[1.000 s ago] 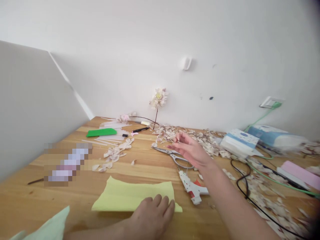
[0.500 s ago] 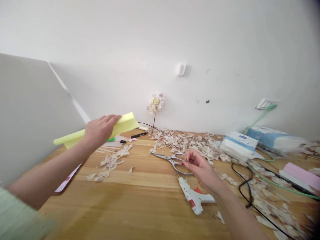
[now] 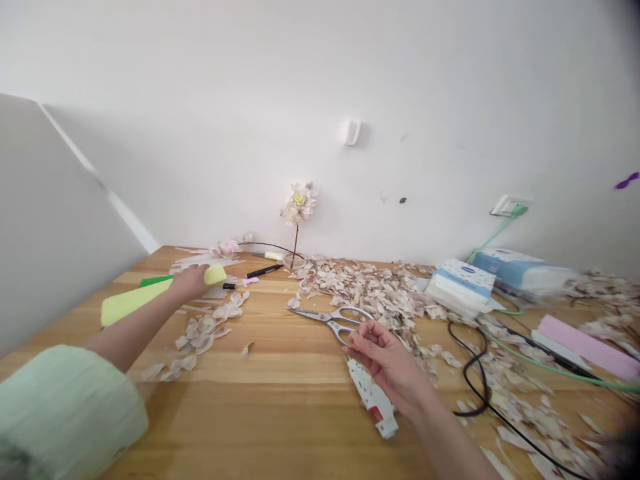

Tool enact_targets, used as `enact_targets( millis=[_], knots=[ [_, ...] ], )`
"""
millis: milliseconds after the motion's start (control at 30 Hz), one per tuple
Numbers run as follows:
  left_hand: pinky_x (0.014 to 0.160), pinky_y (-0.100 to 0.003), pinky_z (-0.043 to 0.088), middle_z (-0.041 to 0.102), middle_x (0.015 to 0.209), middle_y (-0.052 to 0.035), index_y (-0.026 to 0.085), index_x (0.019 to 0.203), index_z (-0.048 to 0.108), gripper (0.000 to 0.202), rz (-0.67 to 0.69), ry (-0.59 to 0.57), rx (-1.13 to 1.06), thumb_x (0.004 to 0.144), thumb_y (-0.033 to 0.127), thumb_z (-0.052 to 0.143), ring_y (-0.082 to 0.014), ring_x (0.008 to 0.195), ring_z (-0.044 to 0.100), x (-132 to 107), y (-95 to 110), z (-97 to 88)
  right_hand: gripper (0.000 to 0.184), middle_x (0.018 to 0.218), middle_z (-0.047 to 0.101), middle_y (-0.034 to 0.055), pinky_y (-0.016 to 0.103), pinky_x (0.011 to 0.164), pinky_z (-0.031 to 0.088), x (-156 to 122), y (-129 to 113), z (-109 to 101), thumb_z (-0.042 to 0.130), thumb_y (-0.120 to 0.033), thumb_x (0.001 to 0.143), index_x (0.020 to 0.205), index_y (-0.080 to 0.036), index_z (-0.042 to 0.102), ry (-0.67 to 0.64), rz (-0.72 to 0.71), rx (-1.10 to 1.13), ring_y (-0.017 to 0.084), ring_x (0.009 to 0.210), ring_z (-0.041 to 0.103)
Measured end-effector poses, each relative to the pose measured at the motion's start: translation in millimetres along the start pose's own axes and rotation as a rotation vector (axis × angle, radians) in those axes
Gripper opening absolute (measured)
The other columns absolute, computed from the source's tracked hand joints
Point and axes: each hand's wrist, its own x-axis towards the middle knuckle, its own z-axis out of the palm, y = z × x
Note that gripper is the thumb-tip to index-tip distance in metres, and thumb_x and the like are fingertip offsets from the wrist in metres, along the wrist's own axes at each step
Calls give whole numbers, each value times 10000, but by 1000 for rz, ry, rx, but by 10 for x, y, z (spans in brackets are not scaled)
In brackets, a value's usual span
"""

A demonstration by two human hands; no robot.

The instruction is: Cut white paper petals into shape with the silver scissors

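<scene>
Head view, single camera. Wooden table (image 3: pixel 280 413) against a white wall. Left hand (image 3: pixel 190 280), arm out of a pale green sleeve (image 3: pixel 65 413), is far out to the left near the back of the table; fingers are folded over the yellow paper (image 3: pixel 131 301), closed on it, one end sticking out past the knuckles, the long end lying low over the wood towards the left edge. A green sheet (image 3: pixel 154 281) lies just behind it. A black marker (image 3: pixel 263 271) is well to its right. Right hand (image 3: pixel 387 363) is at centre, fingers curled, tips touching the lower handle loop of the scissors (image 3: pixel 327 317); cannot tell whether they actually pinch the loop or only rest on it. The scissors lie flat on the table, blades pointing left. A white glue gun (image 3: pixel 374 403) lies just under the right wrist. Petal scraps (image 3: pixel 370 290) are heaped behind the scissors, with more loose by the left forearm. A paper flower (image 3: pixel 299 203) stands on a stem at the wall. A tissue pack (image 3: pixel 463 285), a black cable (image 3: pixel 470 373) and a pink block (image 3: pixel 585 337) lie to the right.
</scene>
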Motion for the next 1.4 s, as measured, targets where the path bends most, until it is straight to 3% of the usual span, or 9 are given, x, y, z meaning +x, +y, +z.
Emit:
enact_targets(
  millis=[133, 300, 400, 767, 933, 1033, 1167, 1267, 1400],
  knots=[
    [751, -349, 482, 663, 1002, -125, 117, 1014, 578, 360, 32, -71, -178, 780, 379, 498, -263, 924, 617, -128, 660, -87, 312, 618, 624, -45, 291, 722, 525, -10, 37, 64, 795, -318, 571, 648, -215, 511, 44, 1, -15, 114, 598, 621],
    [628, -258, 476, 673, 831, -19, 212, 917, 593, 303, 129, -296, -564, 875, 397, 357, -155, 735, 620, -732, 1708, -111, 330, 702, 645, -44, 292, 714, 520, -106, 36, 147, 795, -318, 570, 661, -213, 495, 47, -32, -58, 114, 606, 633],
    [664, -265, 449, 648, 820, -20, 200, 901, 555, 250, 201, -300, -634, 901, 303, 327, -153, 745, 589, -1026, 2059, -55, 356, 725, 647, -44, 293, 699, 518, -178, 26, 145, 790, -345, 566, 662, -218, 471, 14, -35, -97, 118, 617, 627],
    [599, -222, 404, 580, 699, -28, 196, 722, 469, 173, 622, -150, -671, 835, 146, 349, -137, 646, 523, -1348, 2244, 87, 345, 673, 611, -69, 209, 482, 476, -523, -65, 17, 793, -337, 546, 677, -213, 498, -205, 125, -211, 78, 494, 567],
    [515, -218, 360, 526, 576, 1, 215, 621, 391, 181, 555, -36, -729, 748, 90, 362, -117, 541, 469, -1420, 2309, 184, 332, 709, 628, -50, 249, 567, 502, -602, 3, -57, 791, -323, 554, 738, -218, 535, -139, 206, -134, 97, 549, 596],
    [473, -226, 307, 442, 522, 25, 220, 580, 334, 211, 426, 31, -722, 768, 127, 352, -107, 491, 407, -1385, 2258, 193, 348, 753, 640, -13, 307, 642, 511, -542, 56, -247, 753, -428, 569, 758, -223, 546, 38, 95, -216, 152, 650, 628],
    [455, -228, 265, 330, 501, 50, 216, 550, 251, 324, 242, -105, -782, 871, 227, 298, -92, 462, 341, -1344, 2211, 222, 346, 545, 504, -44, 309, 582, 453, -395, 63, -598, 593, -549, 684, 599, -231, 484, 235, -153, -555, 155, 545, 528],
    [468, -224, 287, 408, 513, 41, 202, 546, 314, 372, 312, -291, -759, 905, 293, 279, -93, 475, 390, -1380, 2310, 267, 341, 471, 411, -54, 289, 550, 370, -354, -19, -793, 634, -436, 689, 492, -234, 442, 261, -221, -714, 150, 502, 420],
    [515, -229, 362, 636, 716, -19, 192, 707, 526, 192, 627, -373, -545, 849, 294, 446, -140, 622, 554, -1510, 2662, 451, 116, 837, 631, 15, 332, 793, 393, -441, -140, -964, 645, -164, 621, 687, -259, 652, -67, -221, -1023, 226, 839, 547]
  ],
)
